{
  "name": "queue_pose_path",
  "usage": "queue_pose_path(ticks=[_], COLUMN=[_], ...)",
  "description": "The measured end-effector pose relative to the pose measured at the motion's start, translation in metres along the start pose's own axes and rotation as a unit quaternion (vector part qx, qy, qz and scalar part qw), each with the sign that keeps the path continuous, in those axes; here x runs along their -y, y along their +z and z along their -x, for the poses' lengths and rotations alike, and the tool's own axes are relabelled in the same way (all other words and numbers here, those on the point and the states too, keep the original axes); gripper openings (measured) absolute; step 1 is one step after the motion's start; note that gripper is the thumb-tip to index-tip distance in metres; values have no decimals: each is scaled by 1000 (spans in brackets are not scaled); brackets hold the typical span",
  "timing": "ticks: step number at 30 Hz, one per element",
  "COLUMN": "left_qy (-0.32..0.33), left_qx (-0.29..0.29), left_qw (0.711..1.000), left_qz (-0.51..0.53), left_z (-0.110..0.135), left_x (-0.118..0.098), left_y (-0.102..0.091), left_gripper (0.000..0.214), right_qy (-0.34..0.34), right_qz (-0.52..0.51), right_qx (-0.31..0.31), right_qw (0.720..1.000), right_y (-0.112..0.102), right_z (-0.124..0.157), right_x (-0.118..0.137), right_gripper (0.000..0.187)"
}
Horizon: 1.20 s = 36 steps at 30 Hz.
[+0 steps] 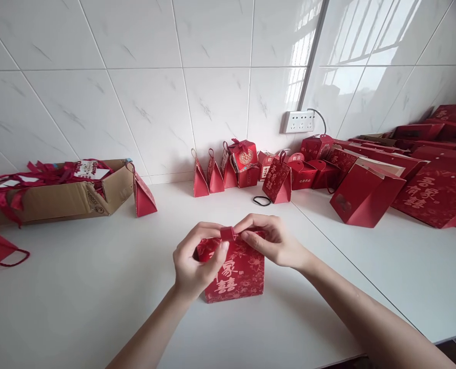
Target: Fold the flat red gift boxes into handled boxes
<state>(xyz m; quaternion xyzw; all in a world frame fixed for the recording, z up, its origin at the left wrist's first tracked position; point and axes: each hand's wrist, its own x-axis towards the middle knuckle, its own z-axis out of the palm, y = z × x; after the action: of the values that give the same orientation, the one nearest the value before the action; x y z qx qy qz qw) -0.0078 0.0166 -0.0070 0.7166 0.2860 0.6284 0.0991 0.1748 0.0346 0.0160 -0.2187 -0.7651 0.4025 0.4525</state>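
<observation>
A red gift box (235, 271) with pale characters and a flower print stands on the white table in front of me. At its top edge a short red ribbon (227, 233) is looped. My left hand (197, 259) is closed on the ribbon from the left, its thumb in front of the box and its fingers behind. From the right, my right hand (268, 240) pinches the ribbon beside the loop with thumb and forefinger. The fingers partly cover the box's upper edge and some of the printed characters.
A cardboard box (70, 197) of dark red ribbons lies at the left, a small red pyramid box (143, 192) beside it. Several finished-looking red boxes (245, 159) line the tiled wall under a power strip (299, 122). Red bags (435, 189) are heaped at the right.
</observation>
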Motion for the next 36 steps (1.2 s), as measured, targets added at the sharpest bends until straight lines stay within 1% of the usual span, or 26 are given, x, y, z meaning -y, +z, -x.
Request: queue_pose_path(ticks=[2,5,7,8,10,13,16,20,28,36], left_qy=[-16,-11,9,24,65,127,151,149,132,118], left_qx=[-19,-29,-36,-39,-41,-24,-6,3,-2,-3], left_qw=[1000,1000,999,999,997,991,988,987,989,992], left_qz=[-4,-5,-11,-13,-15,-22,-39,-53,-65,-50], left_z=[-2,-3,-3,-3,-4,-5,-6,-6,-6,-3], left_x=[-3,-4,-4,-3,-2,-1,0,-1,-4,-2], left_y=[0,1,2,2,2,1,0,-1,0,-1], left_gripper=[5,9,12,13,16,20,23,23,24,31], right_qy=[-28,-125,-181,-195,-193,-166,-157,-150,-148,-155], right_qz=[31,83,115,125,131,124,124,121,121,132], right_qx=[-47,-113,-134,-135,-123,-114,-120,-122,-129,-130], right_qw=[998,982,968,963,965,972,972,974,973,971], right_y=[9,21,26,26,27,26,26,27,27,27], right_z=[2,4,5,5,5,5,5,5,5,5], right_x=[-6,-12,-13,-14,-14,-15,-15,-16,-18,-18], right_gripper=[16,17,17,17,16,15,13,11,9,7])
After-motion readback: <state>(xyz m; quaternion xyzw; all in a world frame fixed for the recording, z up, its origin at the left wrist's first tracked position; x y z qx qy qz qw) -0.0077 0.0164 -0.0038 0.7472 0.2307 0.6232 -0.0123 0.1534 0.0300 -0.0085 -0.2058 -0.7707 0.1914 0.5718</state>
